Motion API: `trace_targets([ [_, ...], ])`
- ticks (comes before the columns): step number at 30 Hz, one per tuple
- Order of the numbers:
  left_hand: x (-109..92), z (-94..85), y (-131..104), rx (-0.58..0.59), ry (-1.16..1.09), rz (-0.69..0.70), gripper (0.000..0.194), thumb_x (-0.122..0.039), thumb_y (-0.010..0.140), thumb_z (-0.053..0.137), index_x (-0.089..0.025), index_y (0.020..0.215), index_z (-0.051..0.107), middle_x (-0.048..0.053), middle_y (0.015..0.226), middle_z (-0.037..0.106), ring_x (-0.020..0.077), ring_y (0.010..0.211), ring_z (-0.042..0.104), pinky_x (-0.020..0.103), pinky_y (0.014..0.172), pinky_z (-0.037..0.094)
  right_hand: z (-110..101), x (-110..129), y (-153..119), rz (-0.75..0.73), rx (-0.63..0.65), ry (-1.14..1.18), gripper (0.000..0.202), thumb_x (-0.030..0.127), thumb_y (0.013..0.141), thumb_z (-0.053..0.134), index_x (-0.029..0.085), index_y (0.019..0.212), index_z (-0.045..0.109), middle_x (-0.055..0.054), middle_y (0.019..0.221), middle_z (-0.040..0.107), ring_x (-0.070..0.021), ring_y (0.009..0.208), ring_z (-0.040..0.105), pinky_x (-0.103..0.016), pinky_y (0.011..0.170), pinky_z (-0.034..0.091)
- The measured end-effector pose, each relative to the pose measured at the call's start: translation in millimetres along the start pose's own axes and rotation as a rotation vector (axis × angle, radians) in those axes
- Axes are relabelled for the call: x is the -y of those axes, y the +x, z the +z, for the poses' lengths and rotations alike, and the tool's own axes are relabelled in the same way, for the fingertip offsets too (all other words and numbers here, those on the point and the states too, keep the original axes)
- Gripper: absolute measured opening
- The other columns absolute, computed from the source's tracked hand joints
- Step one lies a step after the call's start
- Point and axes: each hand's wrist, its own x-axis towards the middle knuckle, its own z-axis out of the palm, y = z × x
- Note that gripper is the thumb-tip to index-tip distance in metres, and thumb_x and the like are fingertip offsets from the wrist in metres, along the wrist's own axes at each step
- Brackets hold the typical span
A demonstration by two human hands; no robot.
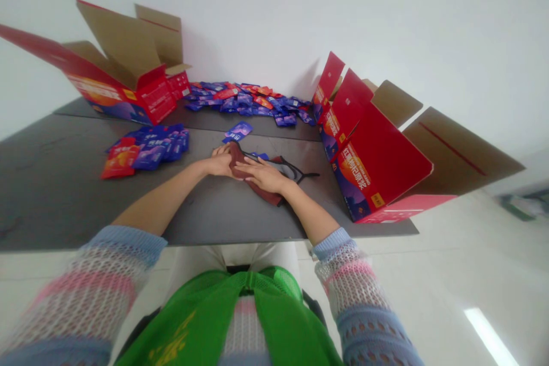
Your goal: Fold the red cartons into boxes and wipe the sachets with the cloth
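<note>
Pouch: dark reddish-brown, black cords trailing right, lay flat-ish on the desk
Hands: left [223, 161] and right [263, 175] both pressed on the pouch [266, 191], fingers spread-ish
Desk: dark grey [240, 217]
Room: plain white wall [257, 17]

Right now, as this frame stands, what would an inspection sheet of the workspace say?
Surface: dark grey table, seam running across.
Things at hand: brown cloth with black cord.
Clutter: packet heap by the wall, packet pile at left, loose packet ahead; open red boxes at left and right.
Hands: left hand and right hand touch the cloth; grip unclear.
Cables: nothing seen.
Surroundings: white wall, pale floor.
</note>
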Motion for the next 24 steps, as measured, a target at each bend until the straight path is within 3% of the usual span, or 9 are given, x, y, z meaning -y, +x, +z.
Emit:
trace_targets([
  [2, -1, -1.9, -1, 0.022, -0.006, 0.009, 0.121, -0.080, 0.056, 0.069, -0.017, 0.155, 0.039, 0.017, 0.164, 0.026, 0.0466, 0.149, 0.014, 0.051, 0.119, 0.016, 2, -3, 1, 0.036, -0.015, -0.026, 0.055, 0.017, 0.097, 0.045, 0.029, 0.151, 0.041, 0.000, 0.160, 0.036, -0.0202, 0.152, 0.023, -0.051, 0.124, 0.016],
  [8, -2, -6.1, -4, 0.059, -0.019, 0.018, 0.137, -0.086, 0.057, 0.061, -0.016, 0.162, 0.009, 0.018, 0.168, 0.003, 0.0419, 0.152, 0.000, 0.052, 0.120, 0.010, 3, -12, 1, 0.192, -0.091, -0.090, 0.055, 0.016, 0.098, 0.041, 0.031, 0.150, 0.041, 0.001, 0.160, 0.037, -0.0211, 0.151, 0.027, -0.057, 0.121, 0.022],
  [15, 1, -3.7, -1, 0.080, 0.016, 0.011, 0.136, -0.089, 0.059, 0.055, -0.011, 0.162, 0.012, 0.019, 0.167, 0.003, 0.0411, 0.153, -0.001, 0.051, 0.120, 0.008, 3, -32, -4, 0.356, -0.160, -0.125, 0.050, 0.021, 0.100, 0.043, 0.031, 0.150, 0.043, -0.001, 0.159, 0.039, -0.0226, 0.147, 0.036, -0.055, 0.120, 0.026],
  [20, -1, -5.4, -3, 0.067, 0.020, 0.017, 0.130, -0.083, 0.062, 0.058, -0.012, 0.161, 0.015, 0.020, 0.167, 0.006, 0.0414, 0.152, 0.002, 0.050, 0.120, 0.011, 3, -15, -5, 0.183, -0.124, -0.106, 0.052, 0.022, 0.099, 0.044, 0.026, 0.151, 0.041, -0.002, 0.158, 0.039, -0.0229, 0.148, 0.033, -0.055, 0.121, 0.026],
  [24, -3, -6.8, -4, 0.066, 0.041, 0.003, 0.106, -0.065, 0.071, 0.064, -0.010, 0.156, 0.033, 0.021, 0.165, 0.018, 0.0405, 0.151, 0.014, 0.045, 0.120, 0.014, 5, 7, -2, -0.056, -0.090, -0.060, 0.055, 0.017, 0.097, 0.042, 0.026, 0.151, 0.040, -0.001, 0.158, 0.040, -0.0192, 0.147, 0.035, -0.050, 0.123, 0.024],
])
